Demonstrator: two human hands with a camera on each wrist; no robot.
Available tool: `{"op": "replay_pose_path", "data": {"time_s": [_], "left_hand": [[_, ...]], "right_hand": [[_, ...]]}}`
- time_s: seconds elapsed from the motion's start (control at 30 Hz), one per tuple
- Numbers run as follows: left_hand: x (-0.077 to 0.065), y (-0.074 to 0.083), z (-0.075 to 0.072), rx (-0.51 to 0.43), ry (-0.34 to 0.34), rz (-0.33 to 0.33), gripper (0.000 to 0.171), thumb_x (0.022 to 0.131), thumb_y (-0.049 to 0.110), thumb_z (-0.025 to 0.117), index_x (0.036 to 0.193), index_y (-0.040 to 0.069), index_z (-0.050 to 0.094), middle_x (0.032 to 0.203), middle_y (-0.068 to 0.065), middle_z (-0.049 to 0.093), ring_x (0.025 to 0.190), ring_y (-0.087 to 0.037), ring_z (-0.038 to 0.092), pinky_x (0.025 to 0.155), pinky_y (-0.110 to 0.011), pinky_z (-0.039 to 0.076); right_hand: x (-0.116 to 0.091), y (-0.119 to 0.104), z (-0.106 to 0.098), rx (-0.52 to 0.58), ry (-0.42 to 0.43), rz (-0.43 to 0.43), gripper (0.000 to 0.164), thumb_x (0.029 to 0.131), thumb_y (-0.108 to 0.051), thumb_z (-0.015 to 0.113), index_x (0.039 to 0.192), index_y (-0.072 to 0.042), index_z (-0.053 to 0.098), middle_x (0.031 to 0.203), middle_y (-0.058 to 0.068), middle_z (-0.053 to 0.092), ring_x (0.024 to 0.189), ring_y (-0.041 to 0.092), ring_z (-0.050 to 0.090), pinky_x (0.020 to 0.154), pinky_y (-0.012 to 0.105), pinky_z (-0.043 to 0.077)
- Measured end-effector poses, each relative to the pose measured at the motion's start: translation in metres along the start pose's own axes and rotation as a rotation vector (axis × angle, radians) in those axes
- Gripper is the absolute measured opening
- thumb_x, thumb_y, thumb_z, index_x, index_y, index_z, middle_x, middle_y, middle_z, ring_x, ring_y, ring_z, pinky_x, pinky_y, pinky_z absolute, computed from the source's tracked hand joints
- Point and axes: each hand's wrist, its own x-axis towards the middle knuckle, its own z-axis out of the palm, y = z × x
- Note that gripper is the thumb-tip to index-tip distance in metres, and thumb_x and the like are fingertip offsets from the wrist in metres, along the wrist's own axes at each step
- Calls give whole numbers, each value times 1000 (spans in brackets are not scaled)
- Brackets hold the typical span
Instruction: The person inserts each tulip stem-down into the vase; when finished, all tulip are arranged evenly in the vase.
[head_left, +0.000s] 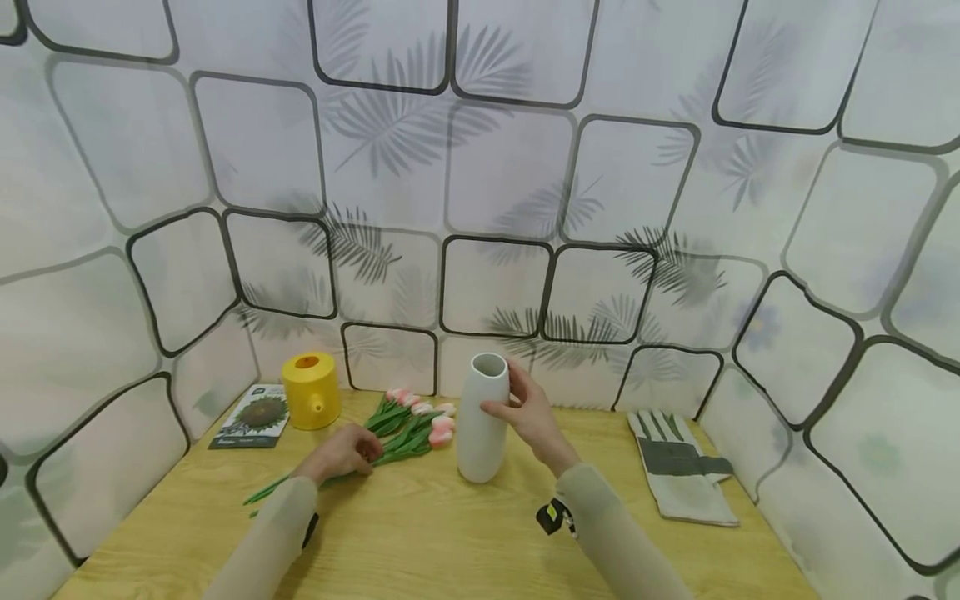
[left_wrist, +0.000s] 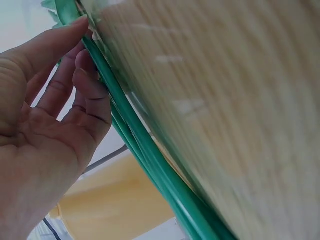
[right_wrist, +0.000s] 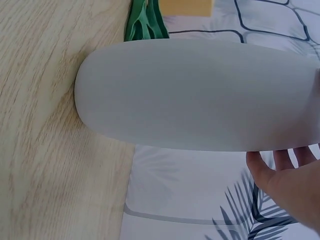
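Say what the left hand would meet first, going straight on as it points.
Likely the pink tulips: their green stems lie right at the left hand, though depth ahead is unclear.

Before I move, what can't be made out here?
Head view: the bottom inside the vase, hidden by its walls.
Head view: part of the tulip stems, covered by the left grip.
Head view: fine lettering on the packet, too small to read.
Right wrist view: the vase's mouth, cut off by the right edge.
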Motion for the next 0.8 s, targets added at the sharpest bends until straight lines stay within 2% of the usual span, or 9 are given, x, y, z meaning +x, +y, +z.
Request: {"op": "replay_pose_path", "data": {"time_s": [0.27, 0.43, 0.6, 0.8], "left_hand": [[-1, -5, 1, -64, -11, -10, 24, 74, -7, 75, 98, -4, 71, 86, -14, 70, 77, -15, 60, 66, -28, 51], [1, -6, -3, -98, 18, -31, 24, 80, -2, 72, 104, -3, 71, 93, -16, 70, 81, -16, 60, 69, -30, 51], [-2, 0, -5, -196, 55, -116, 27, 87, 0, 67, 113, -8, 68, 108, -22, 70, 94, -23, 65, 80, -38, 56], [-6, 10, -10, -343, 72, -207, 31, 96, 6, 59, 123, -10, 61, 121, -27, 63, 99, -27, 63, 85, -42, 54]], "right_hand": [[-4, 1, 3, -45, 42, -25, 78, 84, -5, 77, 151, -17, 38, 145, 14, 51, 133, 33, 48, 107, 54, 42], [-6, -9, 2, -36, 41, -47, 78, 84, -3, 76, 151, -13, 38, 145, 18, 50, 134, 36, 46, 107, 56, 41], [-12, -20, 2, -26, 24, -45, 77, 84, -1, 75, 151, -7, 37, 145, 21, 48, 133, 39, 47, 107, 55, 42], [-2, 4, 1, -8, 47, -20, 79, 84, -2, 76, 152, -16, 37, 148, 14, 47, 136, 35, 45, 110, 53, 39]]}}
